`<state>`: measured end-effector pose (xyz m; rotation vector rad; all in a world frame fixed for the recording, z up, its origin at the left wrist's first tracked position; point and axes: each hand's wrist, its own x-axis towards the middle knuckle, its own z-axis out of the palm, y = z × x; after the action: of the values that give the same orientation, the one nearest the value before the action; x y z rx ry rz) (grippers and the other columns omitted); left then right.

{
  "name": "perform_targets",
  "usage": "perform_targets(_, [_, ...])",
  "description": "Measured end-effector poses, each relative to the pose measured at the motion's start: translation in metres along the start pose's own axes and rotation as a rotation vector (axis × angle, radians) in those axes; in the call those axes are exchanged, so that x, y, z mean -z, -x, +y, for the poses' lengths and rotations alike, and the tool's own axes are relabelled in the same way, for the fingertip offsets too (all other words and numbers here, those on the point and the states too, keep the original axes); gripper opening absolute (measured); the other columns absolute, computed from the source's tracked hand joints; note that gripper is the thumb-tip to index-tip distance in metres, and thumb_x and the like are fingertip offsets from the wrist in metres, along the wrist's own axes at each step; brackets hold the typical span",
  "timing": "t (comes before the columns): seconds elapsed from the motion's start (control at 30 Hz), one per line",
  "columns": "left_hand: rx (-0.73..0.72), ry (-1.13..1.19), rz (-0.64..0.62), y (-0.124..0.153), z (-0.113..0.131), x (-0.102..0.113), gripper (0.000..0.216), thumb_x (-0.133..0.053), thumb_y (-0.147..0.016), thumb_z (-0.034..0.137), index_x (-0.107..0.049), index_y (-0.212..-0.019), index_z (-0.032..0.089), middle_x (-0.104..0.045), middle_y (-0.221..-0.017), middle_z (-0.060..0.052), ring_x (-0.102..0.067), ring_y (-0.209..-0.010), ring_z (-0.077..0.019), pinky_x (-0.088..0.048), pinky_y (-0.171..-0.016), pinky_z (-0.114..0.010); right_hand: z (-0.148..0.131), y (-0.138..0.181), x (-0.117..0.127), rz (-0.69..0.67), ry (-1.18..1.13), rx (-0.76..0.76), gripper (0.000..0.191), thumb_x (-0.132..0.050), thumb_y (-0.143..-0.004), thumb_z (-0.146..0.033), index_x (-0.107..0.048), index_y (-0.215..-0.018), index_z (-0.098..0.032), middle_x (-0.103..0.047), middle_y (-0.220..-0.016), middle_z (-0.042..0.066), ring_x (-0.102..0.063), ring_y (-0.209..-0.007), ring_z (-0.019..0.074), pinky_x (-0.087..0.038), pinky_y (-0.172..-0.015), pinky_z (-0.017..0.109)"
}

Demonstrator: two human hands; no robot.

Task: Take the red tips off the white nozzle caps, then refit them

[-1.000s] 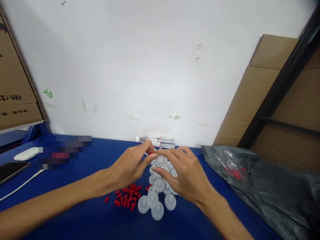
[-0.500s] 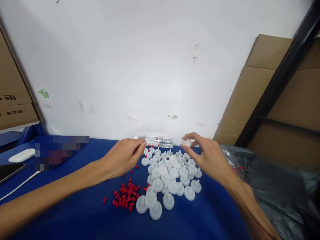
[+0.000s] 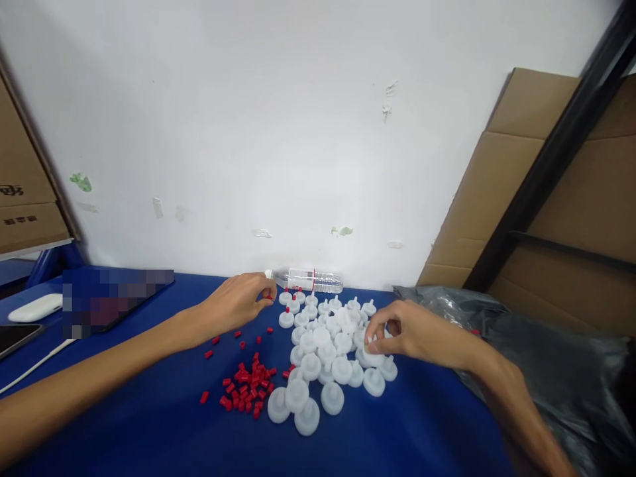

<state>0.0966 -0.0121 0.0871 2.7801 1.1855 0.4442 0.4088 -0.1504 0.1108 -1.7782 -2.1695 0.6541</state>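
My left hand (image 3: pixel 247 299) is closed in a pinch, with a small red cap (image 3: pixel 269 297) showing between its fingertips. Just right of it stand several white nozzle lids (image 3: pixel 286 319) with red caps on their tips. My right hand (image 3: pixel 405 334) is at the right side of a heap of plain white nozzle lids (image 3: pixel 325 336). Its thumb and fingers are closed on a white nozzle lid (image 3: pixel 373 358), partly hidden by the fingers. Nearer to me, left of the heap, lies a pile of loose red caps (image 3: pixel 251 384).
A clear plastic bottle (image 3: pixel 325 281) lies on its side against the wall, behind the lids. On the blue table (image 3: pixel 163 411), a white case (image 3: pixel 36 308), a phone (image 3: pixel 17 339) and a white cable (image 3: pixel 42 364) are at left. Dark plastic sheeting (image 3: pixel 546 371) is at right.
My right hand has come down from beside the bottle's end to the heap's right side. My left hand has shifted slightly left, and the red cap in its fingers now shows.
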Motion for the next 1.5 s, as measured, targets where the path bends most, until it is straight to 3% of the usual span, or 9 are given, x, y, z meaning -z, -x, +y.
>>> perform_targets(0.63, [0.028,-0.002,-0.111,-0.001,-0.006,-0.014,0.01,-0.062,-0.085,0.023,-0.072,-0.088,0.022,-0.078,-0.091,-0.005,-0.068,-0.068,-0.0219,-0.037,-0.058,-0.029,0.002,-0.009,-0.008,-0.078,-0.029,-0.021,0.014,-0.077,-0.08,-0.036,-0.083,-0.088,-0.026,-0.07,-0.07,-0.001,-0.057,-0.063,0.0134,-0.038,-0.057,0.023])
perform_targets(0.87, [-0.033,0.041,-0.208,0.005,-0.01,-0.017,0.013,-0.064,-0.086,0.027,-0.072,-0.077,0.024,-0.076,-0.076,-0.002,-0.068,-0.066,-0.0206,-0.036,-0.054,-0.027,0.001,-0.006,-0.007,-0.093,-0.046,-0.025,0.02,-0.077,-0.08,-0.042,-0.082,-0.09,-0.025,-0.073,-0.078,0.001,-0.061,-0.067,0.0159,-0.041,-0.058,0.025])
perform_targets(1.0, [-0.052,0.069,-0.251,0.007,-0.011,-0.015,0.016,-0.07,-0.086,0.034,-0.074,-0.074,0.024,-0.075,-0.071,-0.001,-0.068,-0.061,-0.0183,-0.038,-0.053,-0.025,-0.002,-0.007,-0.006,0.0,-0.005,0.014,0.026,-0.066,-0.09,-0.046,-0.081,-0.093,-0.024,-0.073,-0.077,0.002,-0.061,-0.065,0.0167,-0.042,-0.059,0.026])
perform_targets(1.1, [-0.035,0.047,-0.201,0.005,-0.007,-0.014,0.023,-0.066,-0.09,0.04,-0.075,-0.077,0.023,-0.075,-0.073,-0.003,-0.068,-0.062,-0.021,-0.037,-0.052,-0.027,-0.006,-0.008,-0.006,0.097,0.043,0.041,0.029,-0.06,-0.094,-0.046,-0.079,-0.094,-0.024,-0.072,-0.075,0.002,-0.059,-0.062,0.0165,-0.04,-0.058,0.027])
perform_targets(1.3, [-0.102,0.008,-0.081,0.005,0.003,-0.026,0.032,-0.052,-0.1,0.032,-0.065,-0.127,0.024,-0.076,-0.098,-0.007,-0.07,-0.085,-0.0258,-0.042,-0.066,-0.03,-0.014,-0.011,-0.009,0.28,0.11,0.094,0.035,-0.052,-0.099,-0.047,-0.077,-0.089,-0.024,-0.07,-0.07,0.0,-0.057,-0.061,0.0165,-0.038,-0.061,0.028])
perform_targets(1.4, [-0.149,-0.001,-0.066,0.007,0.006,-0.032,0.026,-0.049,-0.1,0.028,-0.069,-0.116,0.024,-0.074,-0.102,-0.007,-0.069,-0.084,-0.0242,-0.041,-0.066,-0.03,-0.016,-0.014,-0.013,0.364,0.139,0.105,0.037,-0.05,-0.101,-0.048,-0.078,-0.093,-0.025,-0.069,-0.067,0.0,-0.058,-0.061,0.0173,-0.038,-0.063,0.029])
perform_targets(1.5, [-0.161,0.017,-0.029,0.007,0.01,-0.029,0.022,-0.048,-0.101,0.026,-0.069,-0.101,0.022,-0.073,-0.094,-0.005,-0.067,-0.077,-0.0219,-0.039,-0.063,-0.029,-0.02,-0.016,-0.019,0.443,0.145,0.152,0.034,-0.05,-0.102,-0.046,-0.077,-0.1,-0.026,-0.073,-0.079,0.001,-0.062,-0.067,0.0184,-0.042,-0.068,0.03])
